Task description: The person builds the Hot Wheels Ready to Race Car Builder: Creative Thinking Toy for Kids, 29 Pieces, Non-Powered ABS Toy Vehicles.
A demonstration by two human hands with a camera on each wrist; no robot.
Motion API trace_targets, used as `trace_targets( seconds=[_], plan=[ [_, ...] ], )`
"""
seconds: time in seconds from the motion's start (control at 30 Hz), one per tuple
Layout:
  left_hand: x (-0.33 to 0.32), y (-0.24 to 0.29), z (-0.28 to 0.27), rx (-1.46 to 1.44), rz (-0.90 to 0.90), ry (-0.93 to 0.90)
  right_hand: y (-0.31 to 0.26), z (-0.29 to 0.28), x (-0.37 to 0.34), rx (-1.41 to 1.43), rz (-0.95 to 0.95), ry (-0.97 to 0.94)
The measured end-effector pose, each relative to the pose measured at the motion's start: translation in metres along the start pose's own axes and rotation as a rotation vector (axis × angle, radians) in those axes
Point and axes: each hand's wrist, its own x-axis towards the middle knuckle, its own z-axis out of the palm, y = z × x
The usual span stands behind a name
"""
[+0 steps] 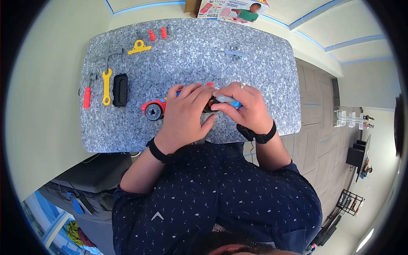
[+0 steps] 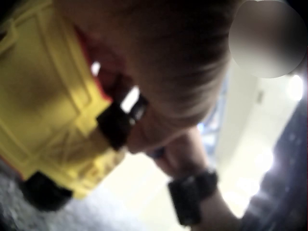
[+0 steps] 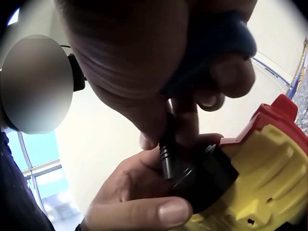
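Note:
A red toy car [image 1: 146,106] with a yellow underside [image 3: 269,192] is propped over the table in front of the person. My left hand [image 1: 187,112] grips it from above, its thumb along a black wheel [image 3: 207,185] in the right wrist view. In my right hand [image 1: 253,110] is a blue-handled driver [image 1: 233,102]. Its ribbed black shaft [image 3: 166,161] points down at that wheel, with the tip right by its edge. Another wheel [image 1: 153,111], with a grey hub, shows at the car's left end. Left-hand fingers hide much of the car's middle.
On the left lie a red screwdriver [image 1: 87,97], a yellow wrench [image 1: 106,87], a black tray-like part [image 1: 120,90] and a grey cross wrench [image 1: 108,54]. Farther back are a yellow bracket [image 1: 139,47], red cones [image 1: 151,35] and grey parts [image 1: 236,54]. A box [image 1: 231,10] stands behind.

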Motion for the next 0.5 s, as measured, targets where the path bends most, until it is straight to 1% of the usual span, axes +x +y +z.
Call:
trace_targets(
  seconds=[0.03, 0.23, 0.33, 0.37, 0.5],
  plan=[
    [0.000, 0.000, 0.000, 0.000, 0.001, 0.000, 0.000, -0.001, 0.000, -0.025, -0.030, 0.010],
    [-0.001, 0.000, 0.000, -0.001, 0.009, 0.004, 0.001, -0.001, -0.002, 0.043, 0.006, 0.097],
    [0.000, 0.000, 0.001, 0.007, 0.012, 0.004, 0.005, -0.003, 0.003, 0.023, 0.004, -0.016],
    [-0.001, -0.001, 0.002, 0.008, 0.015, 0.010, 0.007, -0.003, 0.002, 0.016, 0.006, -0.084],
    [-0.001, 0.000, 0.002, 0.008, 0.000, 0.012, -0.007, -0.013, 0.004, 0.039, 0.027, -0.090]
  ],
)
